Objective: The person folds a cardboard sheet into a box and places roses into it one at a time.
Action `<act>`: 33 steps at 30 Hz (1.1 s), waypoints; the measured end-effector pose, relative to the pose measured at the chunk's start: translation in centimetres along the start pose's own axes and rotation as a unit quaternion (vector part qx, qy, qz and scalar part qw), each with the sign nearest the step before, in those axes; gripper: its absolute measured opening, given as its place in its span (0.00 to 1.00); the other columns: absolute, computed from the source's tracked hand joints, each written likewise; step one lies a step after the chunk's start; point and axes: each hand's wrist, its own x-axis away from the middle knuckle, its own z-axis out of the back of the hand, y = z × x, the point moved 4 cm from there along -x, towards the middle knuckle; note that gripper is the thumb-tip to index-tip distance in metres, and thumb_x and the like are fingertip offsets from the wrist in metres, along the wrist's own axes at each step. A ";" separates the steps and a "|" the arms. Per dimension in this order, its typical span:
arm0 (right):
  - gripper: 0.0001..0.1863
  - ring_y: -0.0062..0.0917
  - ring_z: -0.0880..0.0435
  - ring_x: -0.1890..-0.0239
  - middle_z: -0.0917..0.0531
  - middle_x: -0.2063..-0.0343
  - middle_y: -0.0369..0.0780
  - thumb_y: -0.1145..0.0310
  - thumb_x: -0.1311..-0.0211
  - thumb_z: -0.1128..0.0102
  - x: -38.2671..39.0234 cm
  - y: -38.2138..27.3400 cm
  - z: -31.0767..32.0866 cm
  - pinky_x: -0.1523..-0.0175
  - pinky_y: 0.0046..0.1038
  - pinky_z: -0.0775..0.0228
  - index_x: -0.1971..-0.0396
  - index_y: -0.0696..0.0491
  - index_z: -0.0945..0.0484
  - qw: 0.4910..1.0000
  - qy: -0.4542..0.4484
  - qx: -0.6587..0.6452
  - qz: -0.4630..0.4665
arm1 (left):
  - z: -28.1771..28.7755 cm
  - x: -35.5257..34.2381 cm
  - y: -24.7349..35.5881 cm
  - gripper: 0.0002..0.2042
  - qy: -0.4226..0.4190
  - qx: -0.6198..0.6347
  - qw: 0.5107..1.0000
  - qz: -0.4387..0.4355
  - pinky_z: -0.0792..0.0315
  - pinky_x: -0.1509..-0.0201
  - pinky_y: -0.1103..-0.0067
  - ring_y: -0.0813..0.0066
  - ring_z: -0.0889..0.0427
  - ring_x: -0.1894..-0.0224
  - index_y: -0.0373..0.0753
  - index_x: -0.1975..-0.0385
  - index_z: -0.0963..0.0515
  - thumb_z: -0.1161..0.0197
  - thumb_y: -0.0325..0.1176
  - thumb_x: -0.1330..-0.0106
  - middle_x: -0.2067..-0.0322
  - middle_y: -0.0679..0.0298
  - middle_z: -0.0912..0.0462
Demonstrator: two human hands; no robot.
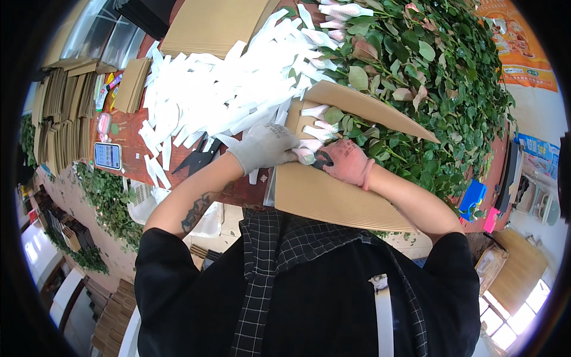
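My left hand (266, 147), in a grey glove, closes its fingertips on the near side of a rose bud in a white mesh sleeve (305, 155). Against the other side of that rose, near its stem, my right hand (347, 161) curls in a pink glove with dark fingertips; what lies under its fingers is partly hidden. Several more sleeved roses (321, 130) lie just beyond, heads to the left, leaves to the right. They rest on a brown cardboard sheet (339, 199), whose far flap (372, 110) stands up behind them.
White mesh sleeves (208, 89) are heaped at the left, beside black scissors (199, 156) and a phone (107, 155). Leafy rose stems (434, 77) pile up at the right. Flat cardboard (211, 27) lies at the back; a blue object (473, 196) sits at the right edge.
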 end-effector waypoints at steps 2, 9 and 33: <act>0.17 0.40 0.21 0.63 0.20 0.69 0.46 0.62 0.49 0.47 0.3 0.0 0.4 0.56 0.37 0.30 0.61 0.56 0.26 0.998 0.042 -0.017 0.048 | -0.6 -0.3 -0.4 0.13 -0.011 -0.019 1.000 -0.017 0.31 0.59 0.69 0.61 0.22 0.64 0.42 0.71 0.24 0.44 0.46 0.42 0.71 0.59 0.23; 0.13 0.40 0.21 0.65 0.20 0.72 0.46 0.65 0.51 0.47 0.7 -0.3 1.2 0.58 0.38 0.29 0.67 0.56 0.26 0.998 -0.037 0.038 -0.023 | 1.9 0.3 -0.5 0.12 0.015 0.012 0.999 -0.039 0.30 0.61 0.70 0.59 0.22 0.67 0.40 0.76 0.24 0.45 0.43 0.43 0.75 0.59 0.24; 0.12 0.41 0.23 0.63 0.21 0.72 0.45 0.68 0.54 0.41 0.3 -0.2 0.9 0.55 0.39 0.32 0.68 0.55 0.26 0.997 -0.030 -0.054 -0.048 | 1.8 1.3 -2.1 0.06 0.053 0.134 0.986 -0.084 0.31 0.68 0.71 0.60 0.26 0.76 0.35 0.83 0.27 0.41 0.31 0.52 0.81 0.58 0.26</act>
